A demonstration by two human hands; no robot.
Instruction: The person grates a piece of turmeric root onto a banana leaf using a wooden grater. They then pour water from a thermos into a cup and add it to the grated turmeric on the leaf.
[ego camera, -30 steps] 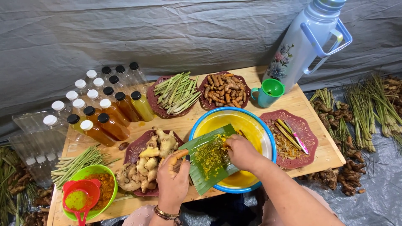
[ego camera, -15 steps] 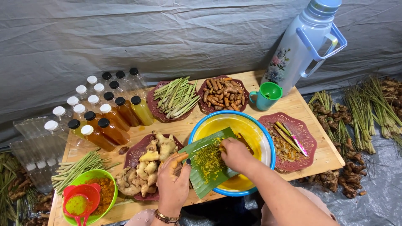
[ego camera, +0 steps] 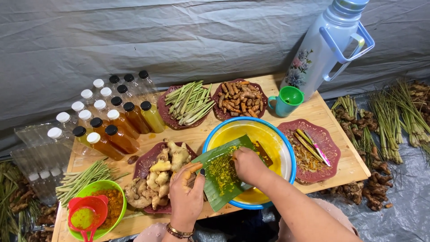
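Observation:
My left hand (ego camera: 186, 192) grips the near left edge of a green banana leaf (ego camera: 219, 172) and holds a small orange root piece against it. The leaf lies tilted over the blue-rimmed yellow basin (ego camera: 268, 134). Grated yellow pulp (ego camera: 221, 168) covers the leaf's middle. My right hand (ego camera: 248, 166) is closed over the leaf's right side, pressing on the pulp with its fingers curled. A dark brown grater edge (ego camera: 263, 152) shows just behind that hand inside the basin.
On the wooden table (ego camera: 333, 148) stand several capped bottles (ego camera: 107, 121), maroon plates of ginger (ego camera: 161, 175), lemongrass stalks (ego camera: 188, 103) and turmeric roots (ego camera: 239, 98), a green cup (ego camera: 286, 101), a tall flask (ego camera: 324, 49), and a green bowl with a red strainer (ego camera: 87, 210).
My right hand has shifted slightly toward me along the leaf. The left hand and leaf stay almost where they were.

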